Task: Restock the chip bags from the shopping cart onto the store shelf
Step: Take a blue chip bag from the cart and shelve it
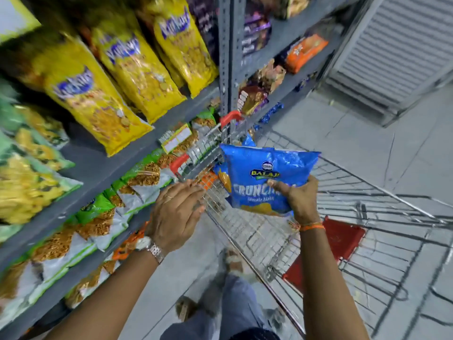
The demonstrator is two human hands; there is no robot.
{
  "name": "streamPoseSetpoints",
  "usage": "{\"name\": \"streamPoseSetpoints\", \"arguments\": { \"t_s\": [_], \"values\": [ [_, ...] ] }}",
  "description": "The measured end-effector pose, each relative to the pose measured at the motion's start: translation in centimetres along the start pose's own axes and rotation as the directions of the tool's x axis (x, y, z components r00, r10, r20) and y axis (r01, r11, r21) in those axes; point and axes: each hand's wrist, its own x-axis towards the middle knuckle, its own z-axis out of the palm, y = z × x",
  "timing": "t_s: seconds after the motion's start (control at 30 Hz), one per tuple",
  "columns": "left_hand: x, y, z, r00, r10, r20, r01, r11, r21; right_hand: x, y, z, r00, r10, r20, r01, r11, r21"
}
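Right hand (300, 197) grips blue chip bag (264, 177) above cart (367, 192)

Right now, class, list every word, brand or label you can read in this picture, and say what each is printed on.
"BALAJI": logo on the blue chip bag held in the right hand.
"CRUNCH...": large white lettering on the same bag, its end hidden by the fingers.
Small line beneath it: too blurred to read.
Blue brand name on the yellow bags: too blurred.
Shelf price tag: too small to read.
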Motion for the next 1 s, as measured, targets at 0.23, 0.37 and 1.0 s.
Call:
{"name": "streamPoseSetpoints", "arguments": {
  "t_s": [0.23, 0.37, 1.0],
  "values": [
    [2.2, -2.3, -13.7, 0.925, -0.035, -0.378, 0.111, 0.977, 0.182, -0.3, -17.1, 7.8, 0.95, -0.253, 0.182, 0.237, 0.966, 0.106],
    [2.7, -3.4, -22.2, 0.819, 0.003, -0.573, 0.194, 0.94, 0.282, -1.6, -26.2, 13.0, 0.871, -0.417, 0.259, 0.377, 0.907, 0.19],
    [1.0, -10.3, -31.9, 0.594, 0.005, -0.805, 0.496, 0.786, 0.37, 1.8, -44.8, 32.9, 0.736, -0.434, 0.519, 0.331, 0.9, 0.283]
  ]
}}
